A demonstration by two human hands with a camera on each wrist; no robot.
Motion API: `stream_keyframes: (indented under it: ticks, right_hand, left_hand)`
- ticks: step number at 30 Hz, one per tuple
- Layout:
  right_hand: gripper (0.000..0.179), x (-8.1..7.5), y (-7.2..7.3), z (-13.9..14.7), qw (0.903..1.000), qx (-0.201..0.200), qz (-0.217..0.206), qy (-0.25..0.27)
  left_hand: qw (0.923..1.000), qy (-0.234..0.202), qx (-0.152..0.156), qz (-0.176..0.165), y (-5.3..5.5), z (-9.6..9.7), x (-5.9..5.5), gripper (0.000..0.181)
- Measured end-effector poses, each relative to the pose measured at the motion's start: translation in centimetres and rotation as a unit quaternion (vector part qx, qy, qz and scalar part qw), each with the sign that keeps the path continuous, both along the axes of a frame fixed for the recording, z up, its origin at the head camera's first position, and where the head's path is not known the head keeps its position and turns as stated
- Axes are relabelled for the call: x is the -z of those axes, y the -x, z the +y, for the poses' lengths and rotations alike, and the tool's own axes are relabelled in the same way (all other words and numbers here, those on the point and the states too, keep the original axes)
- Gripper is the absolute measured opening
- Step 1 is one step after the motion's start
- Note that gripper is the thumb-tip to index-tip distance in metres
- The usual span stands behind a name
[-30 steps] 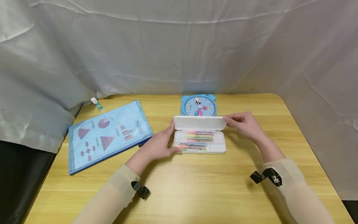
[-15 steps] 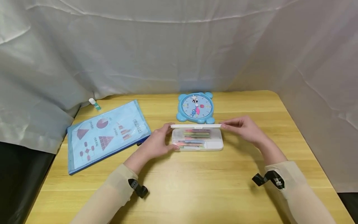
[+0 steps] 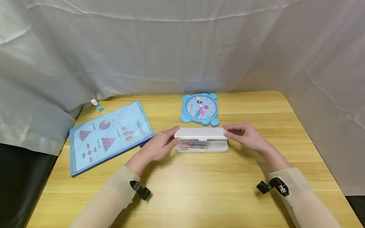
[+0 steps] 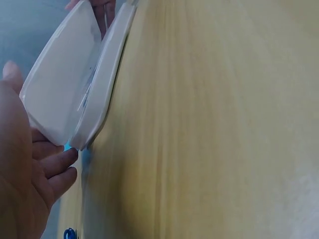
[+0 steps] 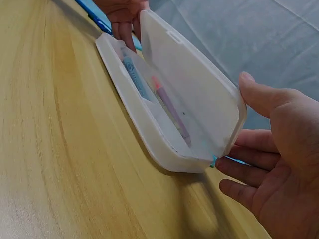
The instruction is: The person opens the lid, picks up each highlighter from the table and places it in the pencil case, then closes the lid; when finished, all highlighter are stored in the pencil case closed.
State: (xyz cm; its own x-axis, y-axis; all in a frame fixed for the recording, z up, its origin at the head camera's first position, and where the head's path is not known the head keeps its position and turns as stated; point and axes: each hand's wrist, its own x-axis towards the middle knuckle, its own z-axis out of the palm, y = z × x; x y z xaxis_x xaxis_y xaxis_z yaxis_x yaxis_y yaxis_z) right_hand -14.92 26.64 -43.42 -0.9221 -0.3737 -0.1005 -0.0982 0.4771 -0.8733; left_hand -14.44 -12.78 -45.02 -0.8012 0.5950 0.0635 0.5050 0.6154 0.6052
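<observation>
A white pencil case [image 3: 219,146] lies on the wooden table with its hinged lid [image 3: 199,133] partly lowered, tilted over the tray. At the left end, my left hand [image 3: 154,147] grips the lid, thumb at the front edge and index finger at the rear corner. My right hand [image 3: 248,137] pinches the lid's right end between thumb and fingers. Inside, the right wrist view shows a blue pen [image 5: 133,77] and a purple pen with a pink end [image 5: 167,104]. The lid hides part of the other pens in the head view.
Behind the case lies a blue toy clock [image 3: 199,109] with an animal shape. A blue zip document bag [image 3: 111,136] with printed charts is at left, and a small glue stick [image 3: 97,105] lies beyond it. Grey cloth [image 3: 182,47] hangs along the table's back edge.
The lid has swung from upright toward me and down over the tray. Both hands moved with it; my left thumb has shifted from the tray's front edge up to the lid.
</observation>
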Motion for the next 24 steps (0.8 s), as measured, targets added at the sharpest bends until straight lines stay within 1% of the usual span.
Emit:
stream_keyframes:
  ticks: [3,8,10,13,17,20,24]
  right_hand:
    - [0.055,0.1,0.0,-0.1,0.9999,-0.016,0.003,-0.003]
    - [0.065,0.4,0.0,-0.2,0.9990,-0.043,-0.008,0.005]
    - [0.069,0.5,0.0,-0.3,0.9987,-0.052,-0.005,0.001]
    - [0.076,0.6,-0.1,-0.3,0.9978,-0.063,0.011,-0.016]
    - [0.086,0.8,-0.5,-0.6,0.9971,-0.062,0.028,-0.035]
    - [0.092,1.0,-1.0,-0.8,0.9968,-0.053,0.038,-0.047]
    - [0.095,1.2,-1.8,-1.1,0.9962,-0.045,0.047,-0.058]
  left_hand:
    - [1.0000,0.001,0.002,-0.004,0.0,-0.3,-0.1,0.074]
    - [0.9996,0.016,0.004,-0.023,0.1,-0.7,-0.2,0.084]
    - [0.9992,0.023,0.003,-0.033,0.1,-0.9,-0.2,0.088]
    - [0.9984,0.033,-0.001,-0.046,0.1,-1.0,-0.2,0.092]
    - [0.9979,0.041,-0.006,-0.050,-0.1,-0.9,-0.4,0.095]
    - [0.9984,0.037,-0.009,-0.041,-0.3,-0.7,-0.5,0.095]
    - [0.9990,0.028,-0.015,-0.031,-0.5,-0.3,-0.6,0.094]
